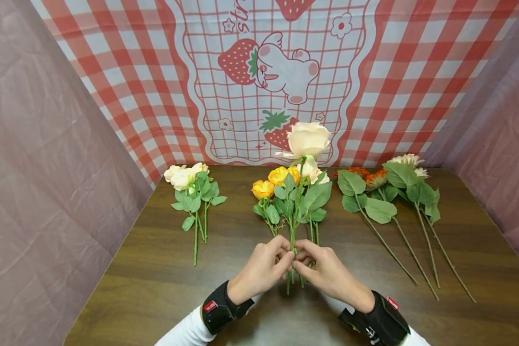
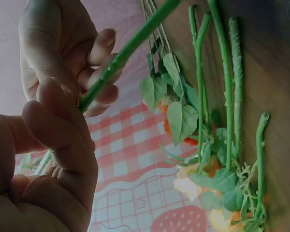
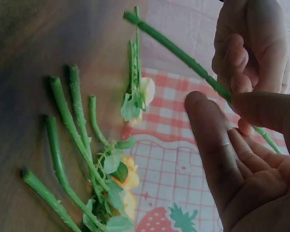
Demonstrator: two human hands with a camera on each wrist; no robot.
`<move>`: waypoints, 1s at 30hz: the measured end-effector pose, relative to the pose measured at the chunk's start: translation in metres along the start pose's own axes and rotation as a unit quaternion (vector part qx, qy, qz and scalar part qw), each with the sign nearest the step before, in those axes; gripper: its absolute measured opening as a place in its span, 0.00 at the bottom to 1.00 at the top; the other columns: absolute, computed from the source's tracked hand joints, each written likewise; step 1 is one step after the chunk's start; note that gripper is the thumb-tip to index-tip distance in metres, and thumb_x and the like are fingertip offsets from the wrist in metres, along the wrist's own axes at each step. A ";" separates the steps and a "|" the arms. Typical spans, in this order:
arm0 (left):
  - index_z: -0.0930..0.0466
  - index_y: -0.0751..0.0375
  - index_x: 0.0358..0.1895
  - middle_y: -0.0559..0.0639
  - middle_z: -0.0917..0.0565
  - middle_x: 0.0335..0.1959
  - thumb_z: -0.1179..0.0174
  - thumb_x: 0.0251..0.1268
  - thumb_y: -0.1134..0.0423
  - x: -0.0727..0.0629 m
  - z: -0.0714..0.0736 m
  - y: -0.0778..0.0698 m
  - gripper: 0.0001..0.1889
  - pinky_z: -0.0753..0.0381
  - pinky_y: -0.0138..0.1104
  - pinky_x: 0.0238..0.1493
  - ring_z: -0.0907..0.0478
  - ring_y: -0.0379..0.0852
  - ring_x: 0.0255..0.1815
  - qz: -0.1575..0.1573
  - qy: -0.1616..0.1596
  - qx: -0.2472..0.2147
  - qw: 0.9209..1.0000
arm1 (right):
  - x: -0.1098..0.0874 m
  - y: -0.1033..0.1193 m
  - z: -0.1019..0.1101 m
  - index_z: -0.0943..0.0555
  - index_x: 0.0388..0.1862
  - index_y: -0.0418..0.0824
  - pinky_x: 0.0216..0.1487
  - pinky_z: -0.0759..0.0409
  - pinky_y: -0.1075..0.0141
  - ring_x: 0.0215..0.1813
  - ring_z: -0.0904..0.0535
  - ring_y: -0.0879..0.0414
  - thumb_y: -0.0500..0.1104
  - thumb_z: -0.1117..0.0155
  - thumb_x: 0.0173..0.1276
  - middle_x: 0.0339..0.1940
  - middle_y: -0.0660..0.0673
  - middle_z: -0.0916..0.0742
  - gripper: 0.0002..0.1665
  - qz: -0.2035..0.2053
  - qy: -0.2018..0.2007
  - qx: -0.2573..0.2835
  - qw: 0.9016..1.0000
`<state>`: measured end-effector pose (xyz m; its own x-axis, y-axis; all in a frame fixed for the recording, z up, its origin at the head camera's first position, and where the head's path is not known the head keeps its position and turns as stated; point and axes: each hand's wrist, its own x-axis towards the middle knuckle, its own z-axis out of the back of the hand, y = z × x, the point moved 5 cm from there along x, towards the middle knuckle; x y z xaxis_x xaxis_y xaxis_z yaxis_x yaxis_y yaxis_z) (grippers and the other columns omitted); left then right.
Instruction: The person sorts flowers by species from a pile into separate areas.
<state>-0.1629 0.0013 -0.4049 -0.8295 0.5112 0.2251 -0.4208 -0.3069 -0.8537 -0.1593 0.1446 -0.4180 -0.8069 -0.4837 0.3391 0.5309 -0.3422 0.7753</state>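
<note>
A tall cream rose (image 1: 308,139) stands upright in front of me, its stem running down between both hands. My left hand (image 1: 264,266) curls its fingers round the lower stem. From the other side my right hand (image 1: 328,271) pinches the same stem, its fingertips meeting the left ones. In the left wrist view the bare green stem (image 2: 130,48) slants out past both hands' fingers. The right wrist view shows the stem's cut end (image 3: 130,17) free. Behind the held rose lie orange roses (image 1: 264,189) and a cream rose (image 1: 310,170), partly hidden by its leaves.
Cream roses (image 1: 183,178) with short stems lie at the left of the brown wooden table (image 1: 147,288). On the right, orange flowers (image 1: 374,179) and white flowers (image 1: 406,161) lie with long stems pointing towards me. A checked strawberry cloth (image 1: 142,72) hangs behind the table.
</note>
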 end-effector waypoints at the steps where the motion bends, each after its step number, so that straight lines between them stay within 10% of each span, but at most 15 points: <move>1: 0.28 0.65 0.40 0.57 0.15 0.25 0.47 0.74 0.69 0.000 -0.001 0.000 0.03 0.24 0.26 0.19 0.19 0.50 0.18 0.000 -0.002 -0.001 1.000 | 0.000 0.000 -0.001 0.24 0.54 0.32 0.33 0.17 0.66 0.33 0.17 0.63 0.29 0.36 0.66 0.33 0.47 0.11 0.18 0.004 -0.004 0.002 1.000; 19: 0.20 0.64 0.40 0.52 0.15 0.25 0.45 0.73 0.69 0.003 0.003 0.002 0.05 0.25 0.26 0.20 0.20 0.41 0.20 -0.013 -0.024 0.015 0.999 | -0.002 0.002 0.002 0.25 0.58 0.33 0.25 0.19 0.67 0.29 0.16 0.56 0.29 0.40 0.70 0.30 0.47 0.12 0.18 0.018 -0.056 0.059 0.997; 30: 0.20 0.63 0.45 0.48 0.16 0.25 0.45 0.73 0.69 0.002 0.013 -0.002 0.06 0.28 0.26 0.22 0.23 0.33 0.23 -0.016 -0.046 0.046 0.998 | 0.016 -0.034 0.020 0.23 0.57 0.34 0.25 0.28 0.67 0.23 0.23 0.57 0.32 0.46 0.72 0.27 0.45 0.16 0.16 -0.144 -0.034 -0.044 0.988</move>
<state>-0.1683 -0.0075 -0.3964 -0.8431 0.4477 0.2979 -0.4766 -0.3657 -0.7994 -0.1949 0.1648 -0.4280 -0.9416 -0.3022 0.1488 0.2953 -0.5280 0.7963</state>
